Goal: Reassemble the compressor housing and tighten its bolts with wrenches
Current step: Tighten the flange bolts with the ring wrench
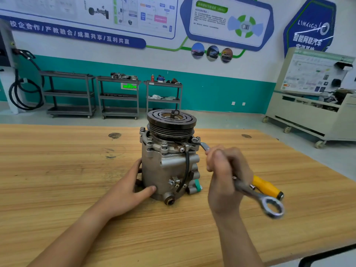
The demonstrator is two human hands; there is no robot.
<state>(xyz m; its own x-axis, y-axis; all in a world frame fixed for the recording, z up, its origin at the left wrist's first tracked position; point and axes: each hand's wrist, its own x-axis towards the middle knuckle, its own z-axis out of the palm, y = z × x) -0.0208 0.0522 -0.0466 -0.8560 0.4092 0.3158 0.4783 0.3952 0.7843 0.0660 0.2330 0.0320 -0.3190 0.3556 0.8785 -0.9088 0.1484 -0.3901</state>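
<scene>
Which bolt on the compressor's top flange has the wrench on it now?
The bolt at the right corner of the compressor, nearest the right hand: the end of the wrench sits over its head. The bolts at left and front stand bare.

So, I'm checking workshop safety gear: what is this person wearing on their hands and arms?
Nothing that shows. The left hand and right hand are bare: no gloves, rings or tape. The left forearm and right forearm are bare to the picture's edge, with no sleeve, watch or wristband in view.
</scene>
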